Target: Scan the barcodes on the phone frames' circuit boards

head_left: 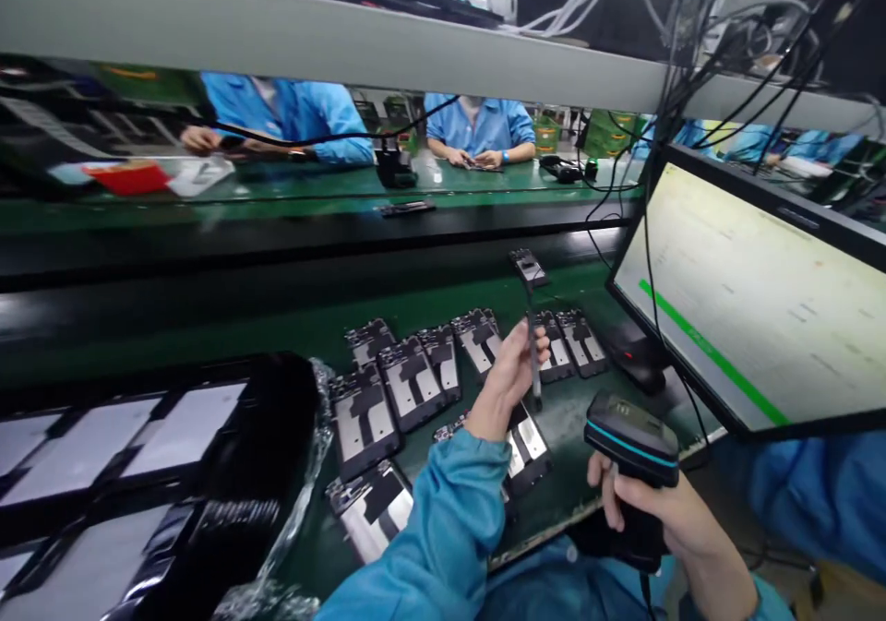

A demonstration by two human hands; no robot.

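My left hand [510, 367] is closed around a thin phone chassis [532, 349], which is turned edge-on to me above the green bench. In my right hand [664, 510] is a black barcode scanner [631, 436] with a blue stripe, its cable hanging down. The scanner's head is raised to the right of the held chassis and apart from it. Several phone chassis with exposed boards and silver plates, such as this one [364, 418], lie on the bench around and under my left arm. One more phone chassis [528, 268] lies farther back.
A black tray [277, 418] with pale rectangular parts and crinkled clear plastic at its edge stands left. To the right, a tilted monitor [748, 298] shows a green bar, with cables hanging before it. Co-workers in blue sit across a shelf beam [346, 44].
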